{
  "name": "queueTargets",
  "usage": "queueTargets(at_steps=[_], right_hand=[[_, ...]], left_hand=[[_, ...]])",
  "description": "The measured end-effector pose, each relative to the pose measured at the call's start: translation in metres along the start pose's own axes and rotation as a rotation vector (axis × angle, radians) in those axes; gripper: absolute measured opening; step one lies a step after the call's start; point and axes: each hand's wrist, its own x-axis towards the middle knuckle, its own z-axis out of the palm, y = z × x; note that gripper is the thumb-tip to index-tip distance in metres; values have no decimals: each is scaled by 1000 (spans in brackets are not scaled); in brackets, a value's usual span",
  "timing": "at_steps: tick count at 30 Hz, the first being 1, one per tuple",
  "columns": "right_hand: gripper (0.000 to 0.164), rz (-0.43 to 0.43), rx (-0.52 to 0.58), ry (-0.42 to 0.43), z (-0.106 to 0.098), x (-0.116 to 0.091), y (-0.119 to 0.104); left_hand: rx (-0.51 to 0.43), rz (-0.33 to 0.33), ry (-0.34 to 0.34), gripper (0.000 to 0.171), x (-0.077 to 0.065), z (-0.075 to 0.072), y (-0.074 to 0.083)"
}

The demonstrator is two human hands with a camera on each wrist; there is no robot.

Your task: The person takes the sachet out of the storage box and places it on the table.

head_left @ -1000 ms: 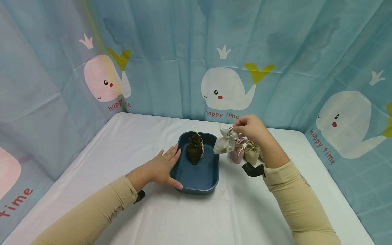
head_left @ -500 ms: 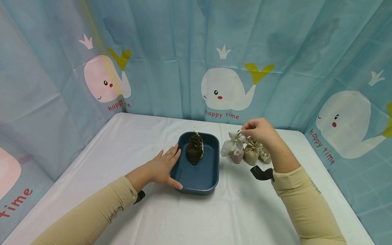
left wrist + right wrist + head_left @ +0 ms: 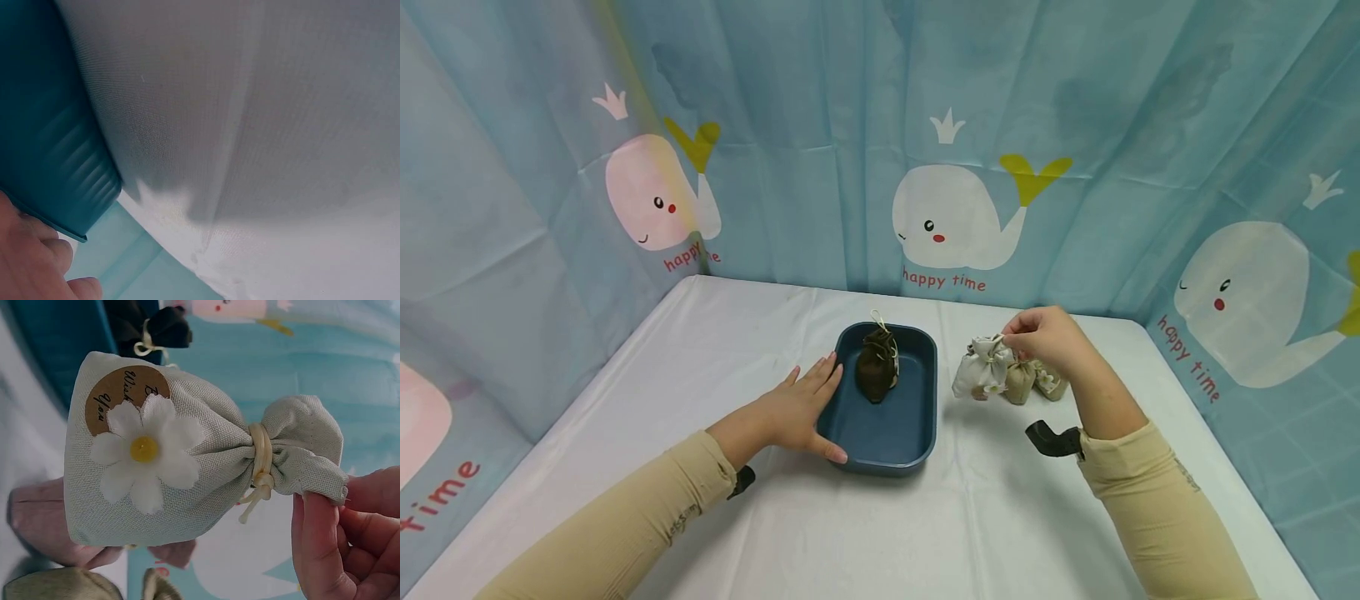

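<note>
A white drawstring pouch [image 3: 979, 372] hangs tilted from my right hand [image 3: 1048, 340], which pinches its gathered top between thumb and fingers. In the right wrist view the pouch [image 3: 215, 422] shows a white cloth flower, a brown round label and a tied cream cord. My left hand [image 3: 793, 414] lies with fingers spread against the left rim of a blue tray [image 3: 880, 450]. Inside that tray rests a dark brown pouch [image 3: 875, 373] with a cord loop at its top. Only part of the left hand [image 3: 37, 262] shows beside the tray in the left wrist view.
Right of the tray a tan pouch [image 3: 1018, 385] and another pouch with a flower [image 3: 1051, 385] stand on the white tablecloth [image 3: 865, 533]. A pink pouch [image 3: 40, 528] sits behind the white one. A whale-print curtain [image 3: 790, 208] closes off the back.
My right hand has carried the white pouch rightward and lower, from beside the tray's right rim to in front of the pink pouch. The left hand has stayed put.
</note>
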Motion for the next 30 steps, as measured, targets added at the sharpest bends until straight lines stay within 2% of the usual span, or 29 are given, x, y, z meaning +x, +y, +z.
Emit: queueTargets(at_steps=[8,15,23,30], right_hand=[[14,32,7,-10,6,0,18],[12,46,23,-15,12,-2,29],[9,66,51,-6,23,4,44],[11,102,12,10,29,8,51]], left_hand=[[-14,13,8,135,0,1,-1],[-3,-1,-6,135,1,3,-2],[0,16,1,133,-1,-1,0],[2,15,5,132,0,1,-1]])
